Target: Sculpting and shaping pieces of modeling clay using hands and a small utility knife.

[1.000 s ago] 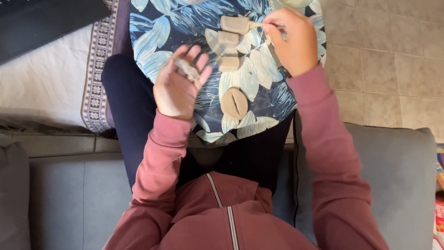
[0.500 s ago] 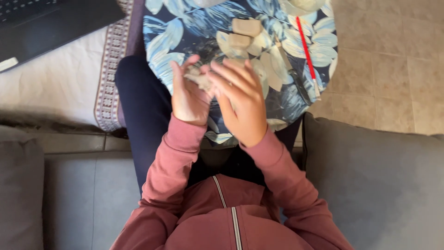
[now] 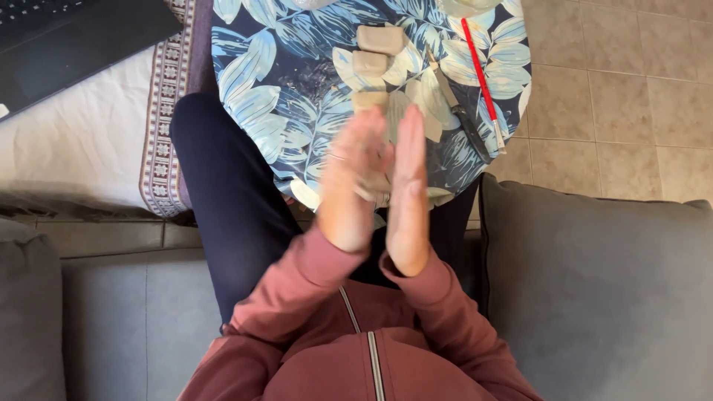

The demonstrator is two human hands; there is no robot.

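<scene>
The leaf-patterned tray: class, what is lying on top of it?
On the tray lie three beige blocks, a knife and a red stick. The left hand and right hand cover its near edge.

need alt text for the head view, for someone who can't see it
Seen from above, a seated person in a reddish zip jacket presses the left hand and right hand together, palms facing, over a round leaf-print tray. On it lie pale clay blocks, a knife and a red stick.

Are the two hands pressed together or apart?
Together: the left hand and right hand stand palm to palm, fingers straight, above the leaf-patterned tray.
</scene>
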